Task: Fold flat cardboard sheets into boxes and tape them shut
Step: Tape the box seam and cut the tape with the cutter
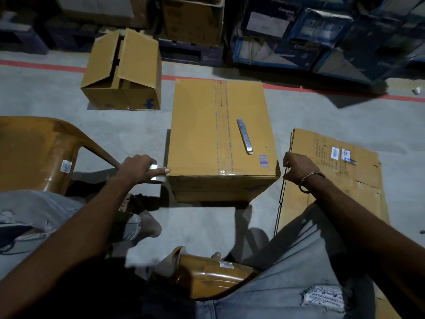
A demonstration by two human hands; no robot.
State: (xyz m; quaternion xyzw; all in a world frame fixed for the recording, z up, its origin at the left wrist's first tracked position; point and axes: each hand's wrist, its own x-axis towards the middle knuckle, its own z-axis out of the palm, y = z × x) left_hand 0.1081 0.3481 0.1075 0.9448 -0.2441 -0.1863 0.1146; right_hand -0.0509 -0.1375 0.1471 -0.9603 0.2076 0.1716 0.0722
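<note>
Left grip (140,168) holds tape roll (158,173) against box (220,139).

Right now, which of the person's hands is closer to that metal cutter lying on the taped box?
The right hand. It is by the taped box's near right corner, close to the cutter; the left hand is at the left edge, holding tape.

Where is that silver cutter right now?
In the head view the silver cutter lies on top of the taped box, right of its tape seam, between both hands and touched by neither.
</note>
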